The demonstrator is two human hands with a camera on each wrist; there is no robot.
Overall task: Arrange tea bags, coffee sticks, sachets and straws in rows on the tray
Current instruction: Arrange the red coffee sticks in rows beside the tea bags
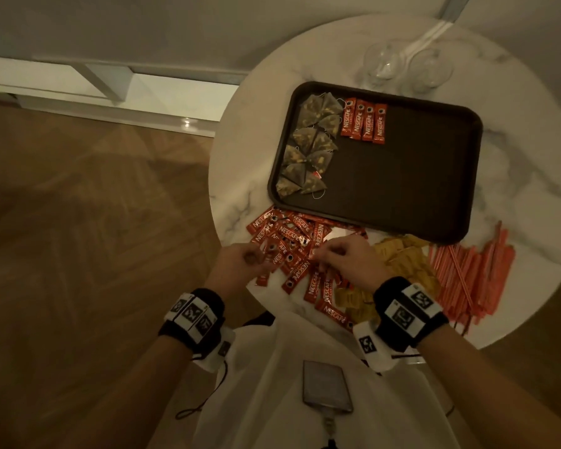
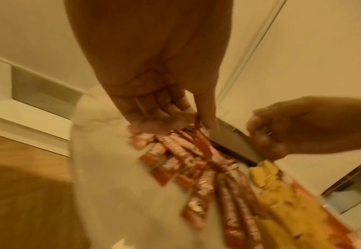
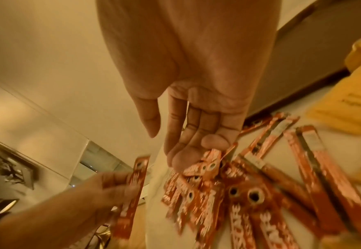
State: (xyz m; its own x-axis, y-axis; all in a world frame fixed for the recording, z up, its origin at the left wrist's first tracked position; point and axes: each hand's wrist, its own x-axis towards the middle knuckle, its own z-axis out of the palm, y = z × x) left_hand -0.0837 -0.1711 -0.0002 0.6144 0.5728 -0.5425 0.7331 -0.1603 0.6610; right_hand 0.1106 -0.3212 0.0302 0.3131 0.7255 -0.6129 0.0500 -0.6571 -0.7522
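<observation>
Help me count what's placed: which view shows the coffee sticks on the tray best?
The head view: four coffee sticks stand side by side on the tray. The left wrist view shows only a tray edge; the right wrist view shows only loose sticks.

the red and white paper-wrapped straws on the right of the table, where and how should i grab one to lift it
Take one red and white paper-wrapped straw near its middle, pinched across its thin width from above. They lie flat, fanned on the round white marble table between the yellow paper sachets and the table's edge, so an outer one is probably easiest. The right hand is nearest.
</observation>
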